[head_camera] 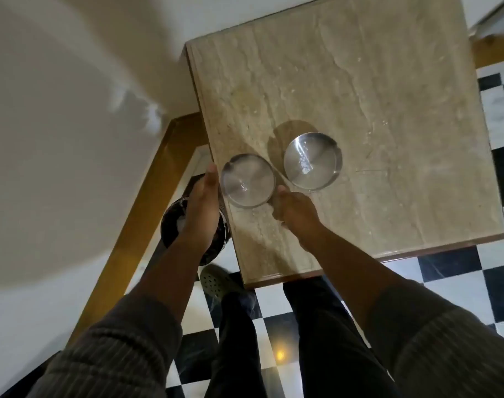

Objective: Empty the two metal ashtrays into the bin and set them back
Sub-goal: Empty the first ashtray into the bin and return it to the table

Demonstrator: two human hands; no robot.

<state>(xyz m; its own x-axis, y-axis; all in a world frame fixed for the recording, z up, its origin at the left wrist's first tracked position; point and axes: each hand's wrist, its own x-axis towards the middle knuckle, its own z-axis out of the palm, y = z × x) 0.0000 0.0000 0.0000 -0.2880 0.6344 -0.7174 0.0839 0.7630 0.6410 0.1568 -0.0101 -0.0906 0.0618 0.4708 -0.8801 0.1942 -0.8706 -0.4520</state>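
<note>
Near the table's [388, 81] left edge, both hands grip one round metal ashtray [247, 180], mouth up: left hand [202, 208] on its left rim, right hand [295, 212] on its right. Beside it the second ashtray [312, 160] rests mouth up on the marble. No writing is legible.

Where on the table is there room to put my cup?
The table's far half, beyond the right ashtray, is bare, as is the strip toward its right edge. The near-left corner is crowded: left ashtray between left hand and right hand.

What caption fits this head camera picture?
Both hands grip one metal ashtray beside another on a marble table.
</note>
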